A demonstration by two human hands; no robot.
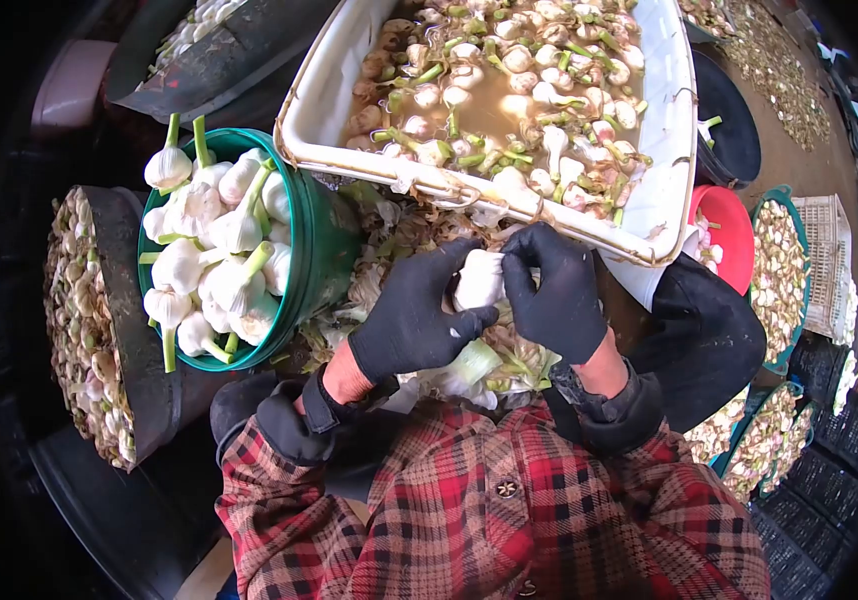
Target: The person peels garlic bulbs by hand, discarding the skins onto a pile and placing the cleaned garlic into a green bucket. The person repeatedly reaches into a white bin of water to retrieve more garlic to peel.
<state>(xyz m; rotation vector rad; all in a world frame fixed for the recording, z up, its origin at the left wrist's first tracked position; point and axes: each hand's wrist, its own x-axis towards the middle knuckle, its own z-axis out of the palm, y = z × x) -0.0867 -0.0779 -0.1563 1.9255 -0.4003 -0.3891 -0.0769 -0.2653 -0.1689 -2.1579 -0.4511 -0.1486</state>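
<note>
Between my two black-gloved hands is a white garlic bulb (479, 279). My left hand (419, 305) is wrapped round its left side, with the thumb below it. My right hand (555, 290) touches the bulb's right side with fingers pinched together; whether a strip of skin is between those fingertips I cannot make out. Below the hands lie pale peeled skins and leaves (474, 368). To the left, a green bucket (321, 240) is heaped with clean white garlic bulbs (214, 240) with cut green stems.
A white tub (671, 130) of brown water with floating garlic stands just ahead. On the right are a red basin (727, 232), a garlic-filled basket (777, 270) and a cream crate (823, 265). A dark container (139, 330) of unpeeled garlic stands far left.
</note>
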